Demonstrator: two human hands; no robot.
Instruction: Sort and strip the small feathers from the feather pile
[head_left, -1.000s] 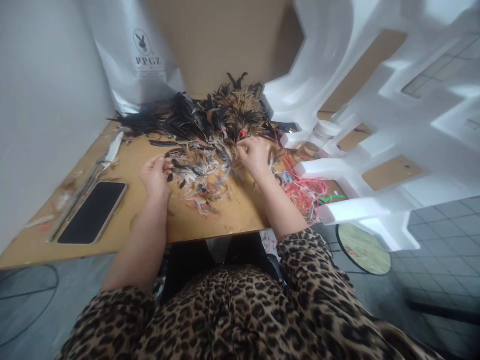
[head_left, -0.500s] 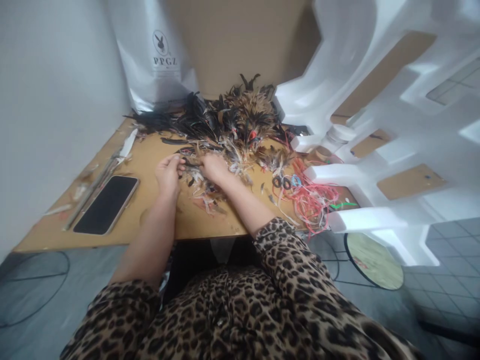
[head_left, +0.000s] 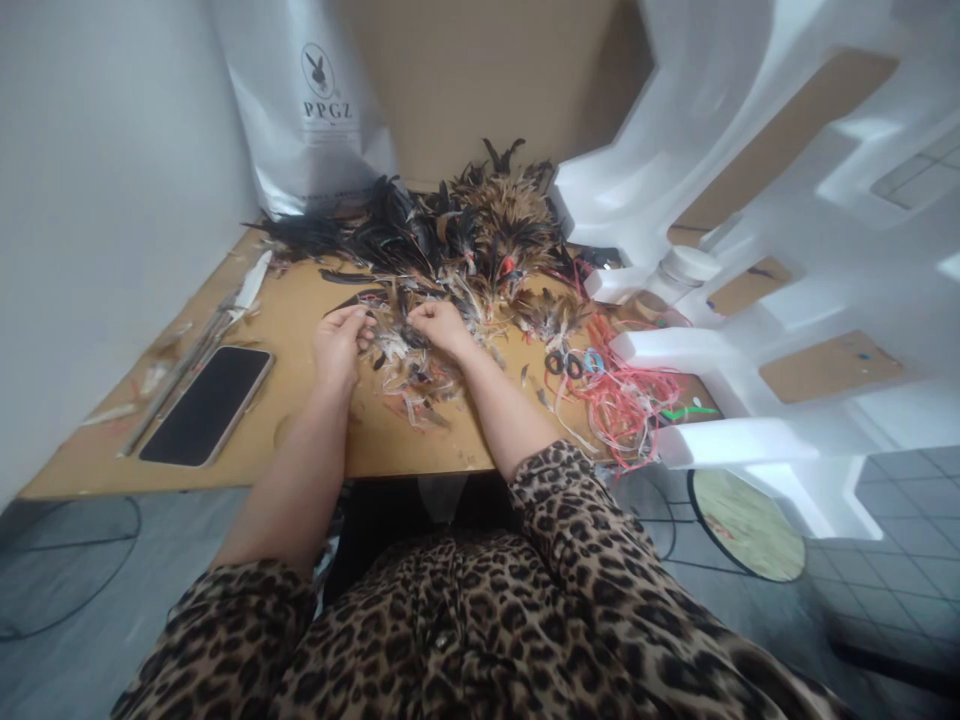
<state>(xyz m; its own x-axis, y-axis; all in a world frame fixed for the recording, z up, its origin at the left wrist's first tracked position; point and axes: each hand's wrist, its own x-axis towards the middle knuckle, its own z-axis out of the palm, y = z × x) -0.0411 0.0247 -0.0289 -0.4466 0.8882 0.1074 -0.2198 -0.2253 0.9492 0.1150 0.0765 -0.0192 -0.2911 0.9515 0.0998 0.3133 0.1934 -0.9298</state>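
My left hand (head_left: 343,342) is over the table with thumb and fingers pinched together. A small brown feather (head_left: 386,322) shows at its fingertips and seems to be in the pinch. Across a narrow gap, my right hand (head_left: 441,326) is also closed in a pinch; what it holds, if anything, is too small to make out. Under and between both hands lie loose feathers (head_left: 420,375), mottled grey, white and brown. Just behind them rises a large heap of black and brown feathers (head_left: 502,215).
A phone (head_left: 206,405) lies at left beside thin rods (head_left: 176,380) and a white feather (head_left: 253,285). To the right are scissors (head_left: 564,364) and tangled pink string (head_left: 619,400). White foam packaging (head_left: 720,440) borders the right side; a silver bag (head_left: 322,150) stands behind.
My right hand has moved slightly right, away from my left hand, widening the gap between them. My left hand stays nearly in place. The view has shifted a little.
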